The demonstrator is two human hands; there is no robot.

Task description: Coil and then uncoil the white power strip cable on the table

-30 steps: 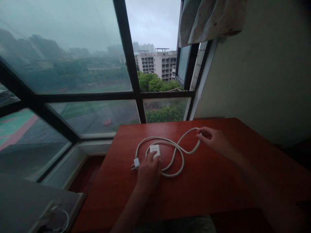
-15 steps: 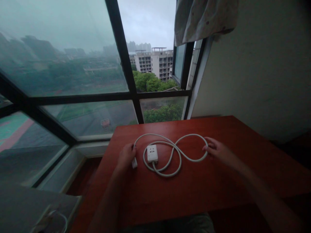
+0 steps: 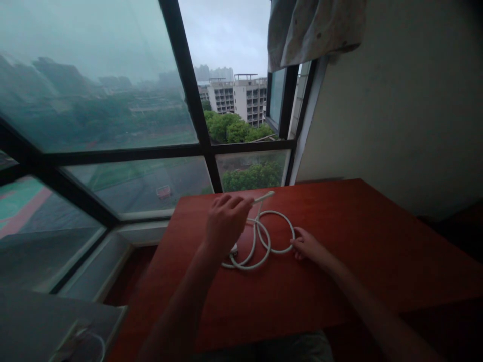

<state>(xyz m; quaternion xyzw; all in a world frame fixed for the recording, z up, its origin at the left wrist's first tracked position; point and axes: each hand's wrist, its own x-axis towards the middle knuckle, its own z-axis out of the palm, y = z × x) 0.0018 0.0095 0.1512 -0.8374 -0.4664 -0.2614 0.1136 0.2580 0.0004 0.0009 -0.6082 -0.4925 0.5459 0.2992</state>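
Note:
A pale extension cord (image 3: 290, 224) lies in overlapping loops on the red-brown table. My left hand (image 3: 228, 221) is raised over the left part of the coil, fingers closed round one end of the cord. A length of cord (image 3: 264, 197) sticks out to the right of those fingers, then bends down to the loops. The plug end is hidden in this hand. Behind my left wrist, only a corner of the white socket block (image 3: 234, 250) shows. At the right-hand loop, my right hand (image 3: 304, 245) pinches the cord between thumb and fingers, low over the tabletop.
The wooden table (image 3: 339, 281) reaches to a dark-framed window (image 3: 151, 153) at the back and left. A plain wall (image 3: 396, 115) stands on the right, with a curtain (image 3: 313, 30) hanging above. At lower left is a grey surface (image 3: 49, 317) with a white cable.
My left hand has lifted and swung right over the coil with the cord's end, now covering most of the socket block. My right hand has drawn the right loop leftward.

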